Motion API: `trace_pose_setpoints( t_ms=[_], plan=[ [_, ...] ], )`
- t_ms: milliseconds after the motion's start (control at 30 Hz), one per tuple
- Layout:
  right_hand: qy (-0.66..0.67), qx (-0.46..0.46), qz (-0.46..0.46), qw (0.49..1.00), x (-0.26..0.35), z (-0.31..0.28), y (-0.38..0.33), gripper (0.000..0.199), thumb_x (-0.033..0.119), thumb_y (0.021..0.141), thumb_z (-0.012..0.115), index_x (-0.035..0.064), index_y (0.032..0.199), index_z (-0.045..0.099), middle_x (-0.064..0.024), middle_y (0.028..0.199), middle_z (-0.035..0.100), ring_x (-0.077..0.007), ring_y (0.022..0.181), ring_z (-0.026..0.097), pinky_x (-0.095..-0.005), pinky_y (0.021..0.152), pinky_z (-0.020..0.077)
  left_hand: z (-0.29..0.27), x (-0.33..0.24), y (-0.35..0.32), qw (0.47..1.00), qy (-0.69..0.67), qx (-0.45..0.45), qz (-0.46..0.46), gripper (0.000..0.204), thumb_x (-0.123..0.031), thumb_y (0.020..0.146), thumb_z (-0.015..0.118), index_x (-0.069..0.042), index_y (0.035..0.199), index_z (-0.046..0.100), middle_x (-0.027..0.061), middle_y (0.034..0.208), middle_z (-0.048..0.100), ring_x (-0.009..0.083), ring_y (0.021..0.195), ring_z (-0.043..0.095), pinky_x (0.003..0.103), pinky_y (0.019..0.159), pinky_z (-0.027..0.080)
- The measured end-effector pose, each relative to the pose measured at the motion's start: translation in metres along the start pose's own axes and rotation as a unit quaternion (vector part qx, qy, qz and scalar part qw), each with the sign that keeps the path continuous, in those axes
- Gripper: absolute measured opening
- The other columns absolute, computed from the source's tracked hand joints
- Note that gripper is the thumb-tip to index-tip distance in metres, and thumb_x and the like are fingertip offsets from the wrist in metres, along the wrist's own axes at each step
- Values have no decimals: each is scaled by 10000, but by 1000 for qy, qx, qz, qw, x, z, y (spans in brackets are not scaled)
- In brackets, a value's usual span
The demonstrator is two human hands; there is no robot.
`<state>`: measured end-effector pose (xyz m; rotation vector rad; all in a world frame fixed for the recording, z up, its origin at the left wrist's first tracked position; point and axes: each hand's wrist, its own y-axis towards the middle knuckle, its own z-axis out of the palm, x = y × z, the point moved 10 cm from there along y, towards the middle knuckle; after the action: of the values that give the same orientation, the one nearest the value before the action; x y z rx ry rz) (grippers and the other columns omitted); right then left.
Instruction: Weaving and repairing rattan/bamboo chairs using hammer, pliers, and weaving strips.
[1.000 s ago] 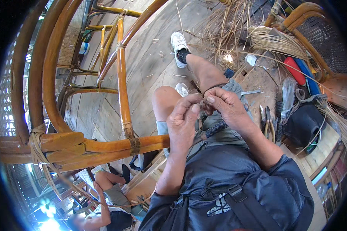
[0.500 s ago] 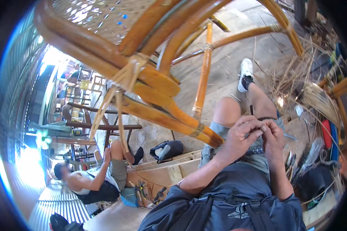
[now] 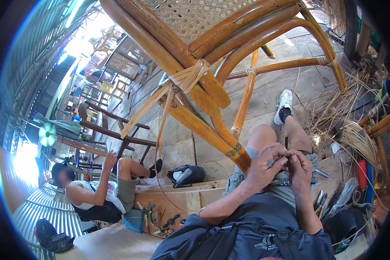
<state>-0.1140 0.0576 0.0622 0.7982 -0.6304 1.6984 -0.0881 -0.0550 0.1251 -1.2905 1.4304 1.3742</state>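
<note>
My left hand (image 3: 268, 162) and my right hand (image 3: 300, 167) meet over my lap, fingertips pinched close together. A slim dark rod-like thing (image 3: 286, 142) sticks up by the left fingertips; its lower end is hidden, and I cannot tell which hand has it. Whatever lies between the fingertips is too small to make out. Left of my hands, a glossy orange-brown rattan chair frame (image 3: 195, 123) leans with one leg end near my left thigh. Pale binding strips (image 3: 187, 78) wrap its joint, their loose ends hanging down. Neither hand touches the wrapped joint.
At left another person (image 3: 91, 190) sits beside a dark chair frame (image 3: 117, 132). Hand tools (image 3: 154, 216) lie by a wooden board, near a dark bag (image 3: 186, 174). Rattan scraps (image 3: 333, 102) and a bundle of strips (image 3: 355, 138) are at right.
The whole view has shifted, so the chair frame appears farther right and lower. My hands stay pinched together in nearly the same pose. The other person's hand appears higher, near the dark chair.
</note>
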Motion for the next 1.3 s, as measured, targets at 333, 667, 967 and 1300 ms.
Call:
trace_pose_setpoints(
  t_ms=[333,667,967,1300],
  plan=[
    [-595,324,115,727,-71,1,-42,393,331,775,659,43,1033,588,-160,966,591,-322,954,568,-398,805,449,-93,-174,-21,876,296,-147,351,212,44,722,641,-21,921,606,100,919,619,267,846,599,382,760,477],
    [-619,229,-127,740,-42,16,-41,359,324,778,629,110,1061,576,-133,1011,580,-344,959,564,-441,806,448,22,-57,-15,919,345,118,151,176,-25,800,593,-17,976,580,145,952,601,294,846,594,362,749,488],
    [-567,-177,-86,800,30,-155,-97,198,175,887,521,36,1018,575,-180,854,596,-343,819,597,-382,702,467,159,48,-3,921,211,299,130,164,-64,817,587,-20,974,585,157,840,578,308,789,588,369,713,467],
    [-703,-314,-37,637,29,-303,-150,112,118,819,532,64,906,578,-158,844,545,-353,819,543,-414,698,442,242,83,-17,879,249,378,152,164,-121,805,600,-27,939,590,150,795,615,330,734,604,408,644,471]
  ],
)
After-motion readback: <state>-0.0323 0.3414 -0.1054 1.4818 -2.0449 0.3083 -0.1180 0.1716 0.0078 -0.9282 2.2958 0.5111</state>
